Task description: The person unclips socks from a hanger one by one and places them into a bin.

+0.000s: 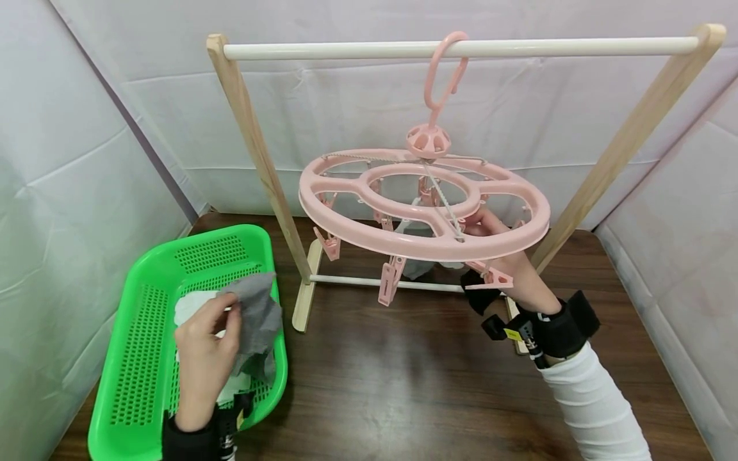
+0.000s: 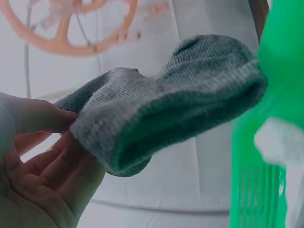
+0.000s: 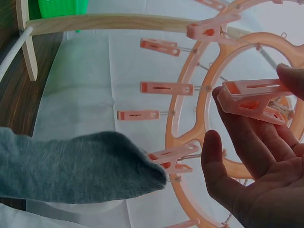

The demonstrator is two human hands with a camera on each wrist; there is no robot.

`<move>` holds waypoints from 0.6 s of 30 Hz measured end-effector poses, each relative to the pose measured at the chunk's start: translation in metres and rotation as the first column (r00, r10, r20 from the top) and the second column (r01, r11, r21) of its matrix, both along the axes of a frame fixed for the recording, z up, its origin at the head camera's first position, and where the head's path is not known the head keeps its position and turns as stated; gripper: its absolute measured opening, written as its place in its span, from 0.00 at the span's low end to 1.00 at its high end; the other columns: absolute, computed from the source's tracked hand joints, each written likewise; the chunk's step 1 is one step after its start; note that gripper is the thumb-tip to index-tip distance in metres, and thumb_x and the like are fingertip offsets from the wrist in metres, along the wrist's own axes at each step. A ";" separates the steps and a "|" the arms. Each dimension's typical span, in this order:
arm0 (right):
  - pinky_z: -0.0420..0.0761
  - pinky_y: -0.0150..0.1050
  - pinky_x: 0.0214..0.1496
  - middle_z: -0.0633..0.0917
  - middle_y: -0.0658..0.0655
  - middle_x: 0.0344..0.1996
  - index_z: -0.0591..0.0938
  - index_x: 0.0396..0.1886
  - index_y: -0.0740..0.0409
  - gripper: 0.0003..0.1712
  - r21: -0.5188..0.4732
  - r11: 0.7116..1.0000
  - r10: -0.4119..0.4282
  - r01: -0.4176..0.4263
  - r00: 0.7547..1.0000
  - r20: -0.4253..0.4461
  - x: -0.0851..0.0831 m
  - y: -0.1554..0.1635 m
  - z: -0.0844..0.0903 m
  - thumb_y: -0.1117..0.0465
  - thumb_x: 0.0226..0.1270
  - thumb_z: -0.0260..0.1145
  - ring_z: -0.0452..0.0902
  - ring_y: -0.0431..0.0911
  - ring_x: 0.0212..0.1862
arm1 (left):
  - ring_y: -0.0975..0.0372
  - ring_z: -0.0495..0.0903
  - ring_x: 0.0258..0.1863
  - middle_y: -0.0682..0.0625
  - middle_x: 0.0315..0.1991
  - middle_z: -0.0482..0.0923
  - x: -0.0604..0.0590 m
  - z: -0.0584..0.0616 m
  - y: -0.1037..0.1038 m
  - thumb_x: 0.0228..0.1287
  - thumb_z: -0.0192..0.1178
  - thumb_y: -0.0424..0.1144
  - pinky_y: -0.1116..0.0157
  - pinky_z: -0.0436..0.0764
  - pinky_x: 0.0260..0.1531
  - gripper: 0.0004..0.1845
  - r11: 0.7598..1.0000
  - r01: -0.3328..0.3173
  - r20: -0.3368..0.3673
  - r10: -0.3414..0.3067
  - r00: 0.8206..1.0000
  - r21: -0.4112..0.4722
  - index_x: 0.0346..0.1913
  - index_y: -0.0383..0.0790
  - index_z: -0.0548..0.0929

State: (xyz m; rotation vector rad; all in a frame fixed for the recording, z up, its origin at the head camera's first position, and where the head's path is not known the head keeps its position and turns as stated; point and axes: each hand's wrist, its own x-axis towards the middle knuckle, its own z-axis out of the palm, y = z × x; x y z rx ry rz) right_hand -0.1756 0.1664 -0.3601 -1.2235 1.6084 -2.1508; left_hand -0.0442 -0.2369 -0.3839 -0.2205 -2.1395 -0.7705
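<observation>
My left hand (image 1: 207,346) pinches a grey sock (image 1: 256,314) by its edge, above the green basket (image 1: 268,250). In the left wrist view the sock's open cuff (image 2: 190,114) faces the camera, with thumb and fingertips at one side of it. My right hand (image 1: 490,224) reaches beneath the pink ring hanger (image 1: 375,237), partly hidden by its rim. In the right wrist view its fingers hold a pink clothes peg (image 3: 251,97) attached to the hanger. Close by, another grey sock (image 3: 80,166) hangs from a neighbouring peg (image 3: 173,156).
The hanger's hook (image 1: 444,70) hangs over a white rail (image 1: 323,50) between wooden posts (image 1: 259,153). Several more pegs, such as a front one (image 1: 391,282), dangle from the ring. White cloth (image 1: 193,304) lies in the basket. White sheeting surrounds the dark wooden table (image 1: 398,378).
</observation>
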 end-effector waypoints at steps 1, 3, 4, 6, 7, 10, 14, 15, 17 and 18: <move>0.76 0.37 0.55 0.71 0.47 0.63 0.64 0.69 0.53 0.26 0.017 0.999 -0.028 0.028 0.999 -0.022 -0.001 0.000 -0.001 0.66 0.74 0.56 0.68 0.40 0.62 | 0.51 0.83 0.25 0.39 0.33 0.83 0.000 -0.006 -0.009 0.60 0.57 0.19 0.75 0.77 0.31 0.10 1.000 -0.009 0.006 0.009 1.000 0.001 0.40 0.30 0.85; 0.79 0.35 0.50 0.72 0.46 0.61 0.65 0.68 0.51 0.27 0.046 0.996 -0.080 0.082 0.996 -0.041 0.000 0.002 -0.002 0.60 0.72 0.61 0.68 0.38 0.61 | 0.54 0.84 0.28 0.41 0.36 0.83 -0.002 -0.024 -0.029 0.66 0.56 0.26 0.75 0.77 0.33 0.09 0.999 -0.044 0.016 0.044 0.999 -0.015 0.44 0.35 0.85; 0.78 0.33 0.50 0.72 0.47 0.60 0.65 0.67 0.53 0.28 0.054 0.993 -0.104 0.108 0.993 -0.062 0.000 0.002 -0.003 0.61 0.71 0.62 0.68 0.39 0.60 | 0.57 0.84 0.30 0.43 0.38 0.84 -0.004 -0.035 -0.039 0.68 0.56 0.29 0.76 0.76 0.34 0.10 0.998 -0.063 0.026 0.064 0.998 -0.023 0.46 0.37 0.85; 0.74 0.30 0.52 0.72 0.49 0.57 0.67 0.65 0.57 0.28 0.089 0.976 -0.188 0.199 0.974 -0.125 -0.001 0.000 -0.002 0.58 0.69 0.65 0.67 0.40 0.58 | 0.56 0.84 0.31 0.42 0.40 0.84 -0.007 -0.048 -0.055 0.68 0.56 0.28 0.70 0.80 0.33 0.11 0.998 -0.043 0.042 0.041 0.998 0.046 0.48 0.37 0.85; 0.73 0.27 0.48 0.73 0.50 0.54 0.67 0.64 0.58 0.28 0.111 0.965 -0.221 0.237 0.965 -0.140 -0.001 0.000 -0.001 0.58 0.68 0.66 0.68 0.40 0.54 | 0.59 0.84 0.33 0.45 0.42 0.84 -0.010 -0.061 -0.066 0.68 0.57 0.31 0.73 0.79 0.35 0.11 0.997 -0.073 0.064 0.071 0.995 0.025 0.50 0.40 0.85; 0.72 0.29 0.47 0.78 0.54 0.49 0.69 0.63 0.60 0.25 0.211 0.922 -0.293 0.324 0.942 -0.165 -0.003 -0.003 0.000 0.62 0.69 0.65 0.72 0.41 0.49 | 0.59 0.85 0.35 0.50 0.45 0.84 -0.016 -0.086 -0.090 0.68 0.58 0.32 0.71 0.79 0.37 0.14 0.994 -0.112 0.120 0.110 0.987 0.010 0.52 0.46 0.85; 0.76 0.34 0.53 0.81 0.61 0.50 0.73 0.60 0.65 0.20 0.356 0.879 -0.272 0.317 0.947 -0.170 -0.003 0.000 -0.006 0.72 0.70 0.59 0.78 0.44 0.53 | 0.62 0.83 0.38 0.60 0.47 0.82 -0.024 -0.120 -0.114 0.71 0.56 0.42 0.73 0.76 0.42 0.15 0.981 -0.186 0.181 0.193 0.964 -0.056 0.56 0.62 0.82; 0.77 0.36 0.52 0.81 0.64 0.50 0.73 0.59 0.68 0.19 0.376 0.877 -0.255 0.300 0.952 -0.167 -0.003 0.001 -0.008 0.73 0.70 0.59 0.79 0.46 0.54 | 0.62 0.83 0.39 0.60 0.47 0.82 -0.024 -0.123 -0.115 0.71 0.56 0.43 0.71 0.75 0.42 0.15 0.981 -0.189 0.190 0.195 0.962 -0.049 0.56 0.63 0.81; 0.77 0.37 0.53 0.81 0.65 0.50 0.73 0.56 0.71 0.17 0.389 0.878 -0.232 0.279 0.959 -0.164 -0.001 0.006 -0.014 0.75 0.69 0.58 0.79 0.47 0.53 | 0.62 0.83 0.40 0.61 0.47 0.82 -0.024 -0.125 -0.116 0.71 0.55 0.45 0.70 0.75 0.43 0.15 0.981 -0.188 0.201 0.194 0.960 -0.047 0.56 0.64 0.81; 0.78 0.37 0.52 0.80 0.66 0.49 0.74 0.55 0.71 0.15 0.387 0.881 -0.228 0.271 0.961 -0.155 0.000 0.008 -0.016 0.75 0.69 0.58 0.79 0.47 0.52 | 0.61 0.83 0.40 0.61 0.46 0.82 -0.025 -0.125 -0.116 0.71 0.56 0.45 0.68 0.76 0.44 0.15 0.982 -0.183 0.206 0.188 0.960 -0.044 0.56 0.64 0.81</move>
